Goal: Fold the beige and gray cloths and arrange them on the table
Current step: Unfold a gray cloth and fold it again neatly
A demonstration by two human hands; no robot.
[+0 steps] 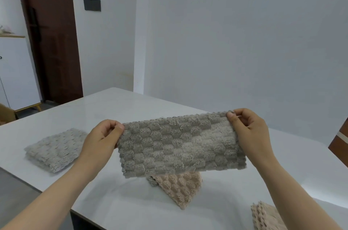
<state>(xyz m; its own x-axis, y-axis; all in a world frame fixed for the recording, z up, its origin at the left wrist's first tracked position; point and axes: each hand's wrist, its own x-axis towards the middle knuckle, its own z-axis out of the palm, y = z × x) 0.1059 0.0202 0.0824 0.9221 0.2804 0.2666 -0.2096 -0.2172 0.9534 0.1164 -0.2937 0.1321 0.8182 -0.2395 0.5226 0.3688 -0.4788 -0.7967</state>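
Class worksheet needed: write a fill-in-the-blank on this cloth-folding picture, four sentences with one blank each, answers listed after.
1. The held cloth, stretched between the left hand and the right hand, is ____ in colour.
2. Each hand pinches an upper ____ of it.
3. The folded stack of pale gray cloths lies on the table on the person's ____ side.
4. The loose cloth on the table beneath the held cloth is mostly ____ in colour.
Answers: gray; corner; left; beige.
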